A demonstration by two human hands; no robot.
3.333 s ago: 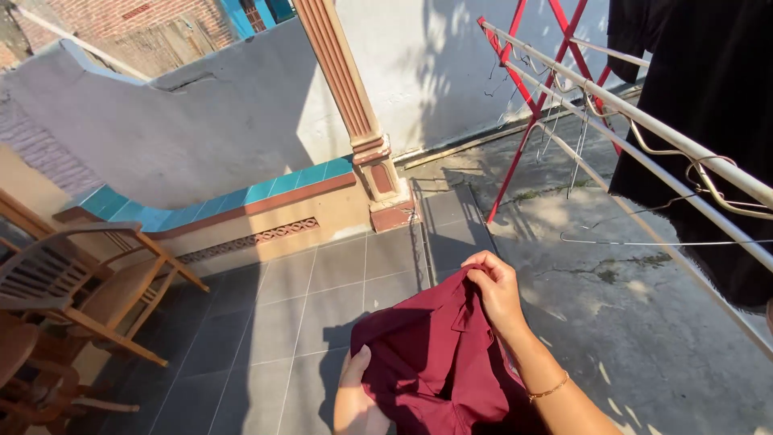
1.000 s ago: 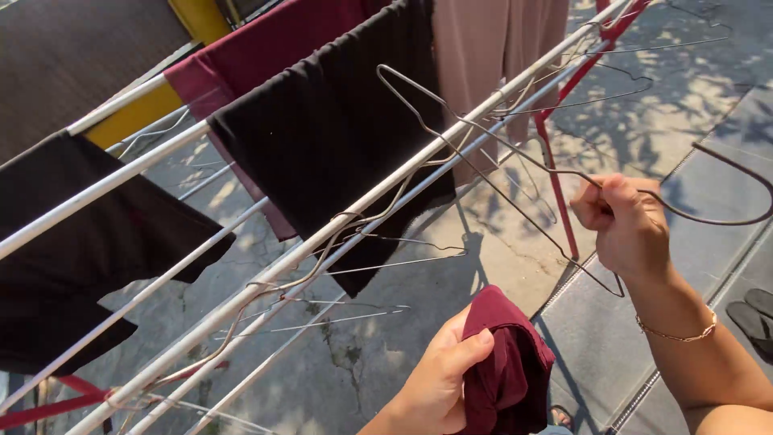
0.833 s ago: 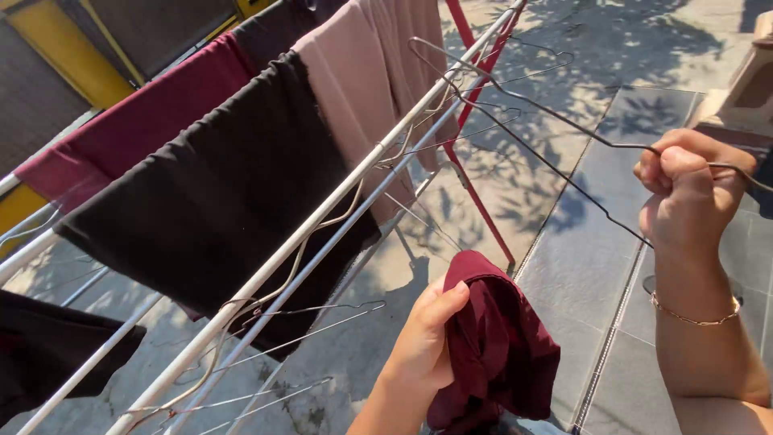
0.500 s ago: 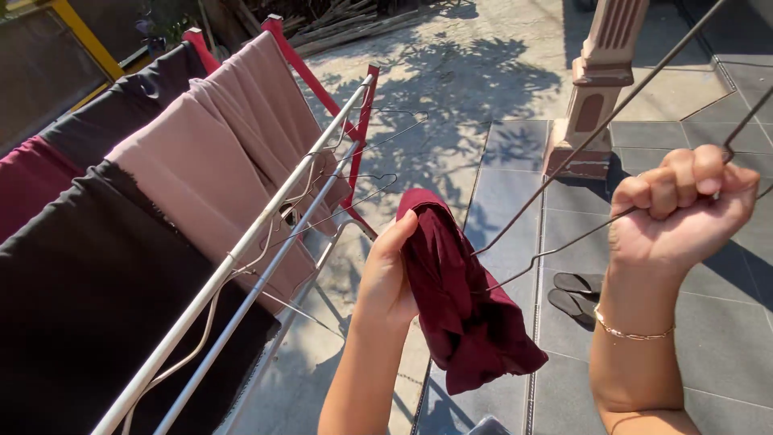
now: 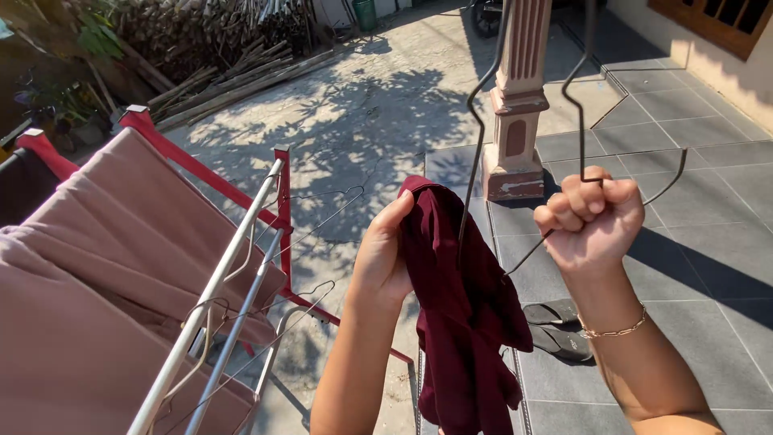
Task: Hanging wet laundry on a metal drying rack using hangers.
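At the far left we see a drying rack [image 5: 241, 266] with a red frame and pale rails. A dusty pink cloth [image 5: 105, 282] is draped over its rails so that it hangs spread out in the sun, and several spare wire hangers [image 5: 322, 205] are hooked on the nearer rails, within easy reach.

Moving toward the middle, our left hand [image 5: 385, 258] is raised at chest height. Its fingers [image 5: 396, 216] are pinched on the upper edge of a maroon garment [image 5: 459, 306], thumb behind and the rest in front, so the cloth hangs down freely below the hand instead of bunching up.

Just to the right, our right hand [image 5: 594, 217] is clenched into a fist around the lower bar of a wire hanger [image 5: 483, 137]. The hanger stands upright, with its thin frame rising above the fist and one shoulder wire crossing in front of the garment, nearly touching it. A thin bracelet [image 5: 613, 329] sits on that wrist.

Behind the hands stands a fluted pillar [image 5: 515, 105] on a square base at the edge of the grey tiled floor [image 5: 708, 266]. A pair of dark sandals [image 5: 555, 330] lies on the tiles below the right forearm.
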